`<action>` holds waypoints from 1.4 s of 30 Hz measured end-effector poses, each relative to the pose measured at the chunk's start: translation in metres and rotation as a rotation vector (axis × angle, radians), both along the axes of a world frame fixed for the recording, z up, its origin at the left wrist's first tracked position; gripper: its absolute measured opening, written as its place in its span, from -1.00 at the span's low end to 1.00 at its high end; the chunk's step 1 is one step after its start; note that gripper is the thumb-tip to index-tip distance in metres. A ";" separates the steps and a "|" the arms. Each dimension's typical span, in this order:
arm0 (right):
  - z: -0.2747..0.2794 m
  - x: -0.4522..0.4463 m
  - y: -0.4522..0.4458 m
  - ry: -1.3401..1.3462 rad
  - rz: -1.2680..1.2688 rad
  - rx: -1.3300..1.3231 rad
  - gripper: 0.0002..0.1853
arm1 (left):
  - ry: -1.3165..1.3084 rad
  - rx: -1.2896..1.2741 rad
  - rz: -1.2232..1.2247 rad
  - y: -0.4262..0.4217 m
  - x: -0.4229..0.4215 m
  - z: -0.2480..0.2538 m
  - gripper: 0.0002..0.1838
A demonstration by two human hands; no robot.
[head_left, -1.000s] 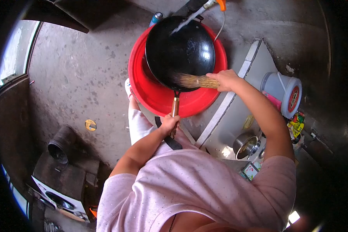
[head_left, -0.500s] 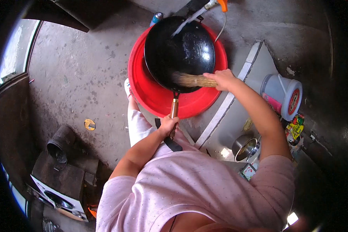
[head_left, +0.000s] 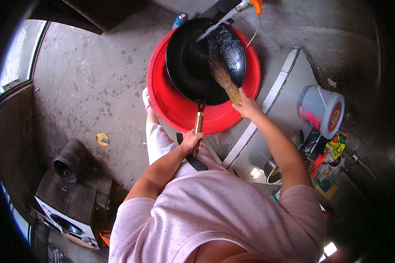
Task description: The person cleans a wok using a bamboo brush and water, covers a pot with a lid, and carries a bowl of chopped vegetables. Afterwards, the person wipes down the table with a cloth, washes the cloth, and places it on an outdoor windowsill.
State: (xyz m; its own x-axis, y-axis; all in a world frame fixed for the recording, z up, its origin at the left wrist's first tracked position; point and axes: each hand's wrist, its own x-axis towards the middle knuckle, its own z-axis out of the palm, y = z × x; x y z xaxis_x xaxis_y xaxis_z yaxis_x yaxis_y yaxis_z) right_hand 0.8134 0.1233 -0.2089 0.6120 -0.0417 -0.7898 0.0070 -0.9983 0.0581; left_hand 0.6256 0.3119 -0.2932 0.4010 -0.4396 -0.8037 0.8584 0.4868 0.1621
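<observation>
A black wok (head_left: 186, 61) rests over a red plastic basin (head_left: 160, 98), its wooden handle pointing toward me. Around that handle my left hand (head_left: 192, 141) is closed. My right hand (head_left: 247, 105) grips the near end of a straw wok brush (head_left: 226, 83). The brush's bristles lie inside the wok, on its right side, slightly blurred. Water streams from a faucet (head_left: 243, 5) with an orange lever into the wok's upper part, and the wet inner wall shines.
A pale counter (head_left: 267, 127) with a white edge runs along my right, holding a white bucket (head_left: 318, 107), packets and a metal pot (head_left: 272, 168). Behind the basin stands a blue can (head_left: 180, 19). A dark stove-like box (head_left: 68, 201) sits at lower left on the concrete floor.
My right hand has moved down and slightly left. The brush has swung from nearly level to slanting, its bristles now higher in the wok. The left hand keeps its hold.
</observation>
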 end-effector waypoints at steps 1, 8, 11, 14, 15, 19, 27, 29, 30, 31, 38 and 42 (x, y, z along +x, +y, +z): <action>-0.013 -0.006 -0.003 -0.004 -0.076 0.106 -0.09 | -0.005 0.002 -0.012 -0.001 0.002 0.001 -0.90; 0.012 0.049 0.046 -0.533 0.097 0.693 -0.41 | 0.009 0.055 -0.050 0.014 -0.014 0.005 -0.89; 0.081 0.137 0.102 -1.175 0.310 0.745 -0.50 | 0.056 0.033 -0.084 0.020 -0.009 0.012 -0.88; 0.117 0.194 0.127 -1.343 0.430 0.598 -0.56 | 0.026 0.007 -0.040 0.013 -0.016 0.009 -0.88; 0.124 0.206 0.133 -1.305 0.562 0.544 -0.61 | 0.025 0.007 -0.043 0.014 -0.016 0.011 -0.88; 0.098 0.240 0.118 -1.126 0.983 0.515 -0.63 | 0.071 0.014 -0.027 0.021 -0.013 0.013 -0.90; 0.056 0.221 0.196 -1.596 -0.177 0.230 -0.56 | 0.047 0.010 -0.036 0.022 -0.019 0.003 -0.90; 0.060 0.221 0.197 -1.551 -0.287 0.249 -0.49 | 0.040 0.036 -0.047 0.022 -0.016 0.010 -0.90; 0.066 0.212 0.191 -1.483 -0.563 0.600 -0.55 | 0.015 0.054 -0.056 0.020 -0.018 0.004 -0.89; 0.071 0.203 0.184 -1.370 -0.836 0.947 -0.56 | 0.022 0.053 -0.061 0.021 -0.018 0.006 -0.89; -0.036 -0.016 0.043 -0.315 -0.320 0.277 0.11 | -0.005 0.052 -0.116 0.023 -0.018 0.004 -0.89; -0.028 -0.065 0.002 0.022 -0.247 0.287 0.03 | -0.011 0.046 -0.100 0.018 -0.022 -0.003 -0.90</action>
State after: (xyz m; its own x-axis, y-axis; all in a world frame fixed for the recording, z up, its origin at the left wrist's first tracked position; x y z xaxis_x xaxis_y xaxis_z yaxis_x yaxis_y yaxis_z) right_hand 0.7481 0.1249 -0.2368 0.5937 0.0391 -0.8038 -0.2377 -0.9457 -0.2216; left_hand 0.6036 0.3302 -0.2965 0.3657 -0.4403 -0.8200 0.9003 0.3908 0.1917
